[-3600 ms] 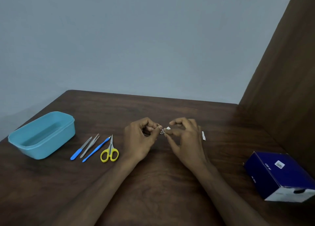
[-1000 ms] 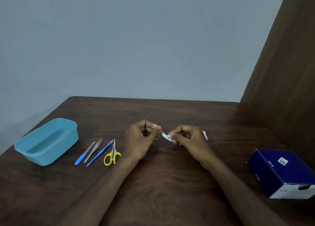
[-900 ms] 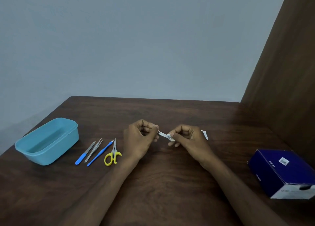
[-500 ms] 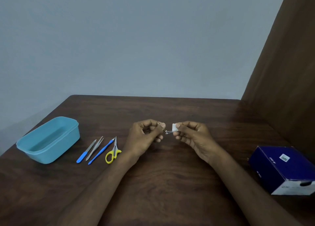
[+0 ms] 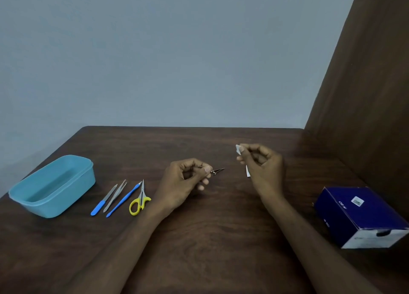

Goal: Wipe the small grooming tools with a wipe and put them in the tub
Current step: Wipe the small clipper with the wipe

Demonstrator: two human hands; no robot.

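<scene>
Head view, left to right. Light blue tub (image 5: 52,186) at the left table edge, nothing in it yet. Just beside it, a row of four tools lying untouched: blue-handled nail file (image 5: 103,200), steel tweezers (image 5: 115,195), blue cuticle pusher (image 5: 123,199), yellow-handled scissors (image 5: 139,199). Left hand (image 5: 184,181) above the table middle, thumb and forefinger pinching a small metal nail clipper (image 5: 213,171), its tip pointing right. Right hand (image 5: 261,163) now drawn well apart from the clipper, where half a second ago wipe and clipper met; folded white wipe (image 5: 238,149) pinched at the fingertips, lifted clear. Likely meaning: clipper wiped, ready for the tub, four tools left to clean. White paper scrap (image 5: 247,173), perhaps the wipe's wrapper, lying on the table by the right hand. Dark blue box (image 5: 360,216) far right, on the wooden table (image 5: 210,238). Between clipper and tub, only the tool row to pass over; nothing blocking the tub's open top.
</scene>
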